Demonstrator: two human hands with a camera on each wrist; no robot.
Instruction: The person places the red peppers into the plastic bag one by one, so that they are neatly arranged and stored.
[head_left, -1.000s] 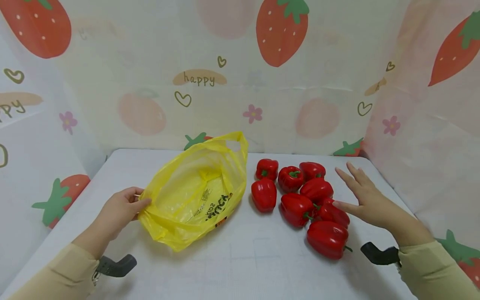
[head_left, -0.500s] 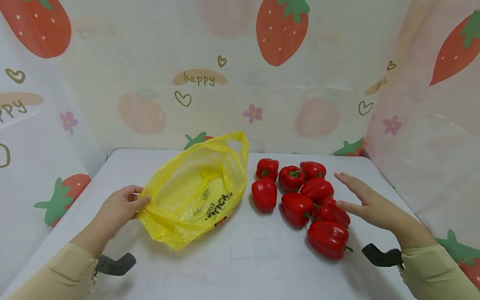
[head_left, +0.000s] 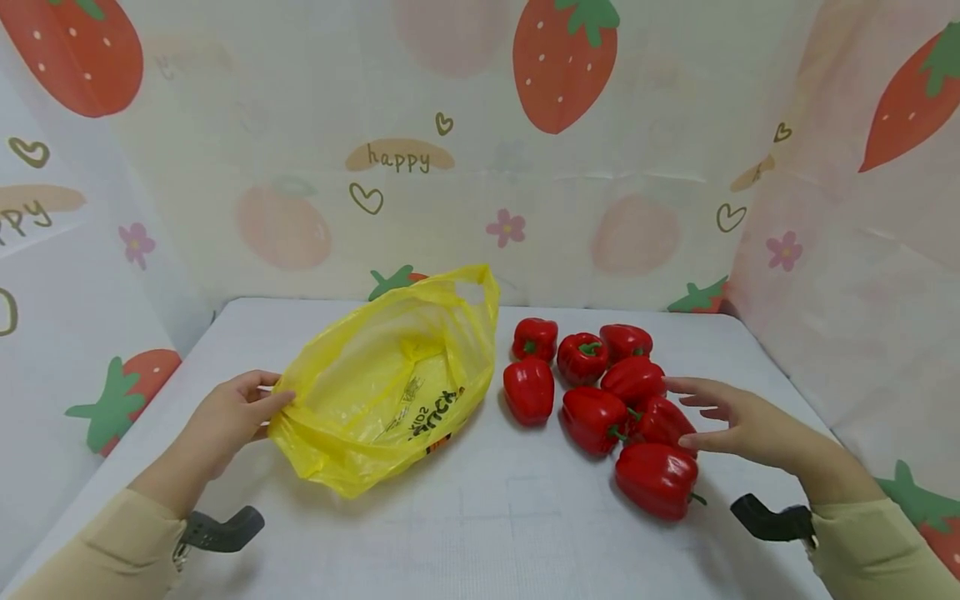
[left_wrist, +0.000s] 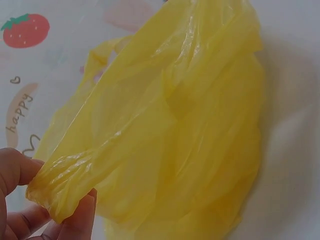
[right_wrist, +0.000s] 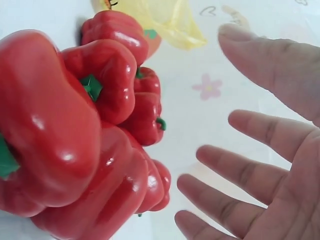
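Observation:
My left hand (head_left: pixel 232 412) pinches the near-left rim of a yellow plastic bag (head_left: pixel 352 467), whose mouth gapes toward me. In the left wrist view thumb and fingers grip a gathered fold of the bag (left_wrist: pixel 200 125). Dark lettering shows on its inner side. To the right lies a group of several red bell peppers (head_left: pixel 592 419) with green stems, some resting against each other. At the group's right side is my right hand (head_left: pixel 750 425), its fingertips overlapping the peppers in the head view. The right wrist view shows its fingers spread and holding nothing, beside the peppers (right_wrist: pixel 50 120).
A white table (head_left: pixel 487 542) carries everything. Behind and on both sides rises a strawberry-printed curtain (head_left: pixel 555 192). Black camera mounts (head_left: pixel 768 518) jut inward from both wrists. Between bag and peppers runs a narrow strip of bare tabletop.
My right hand has come down from above and lowered beside the peppers, its fingers bending a little. The left hand has pulled the bag's rim slightly left. The peppers have not moved.

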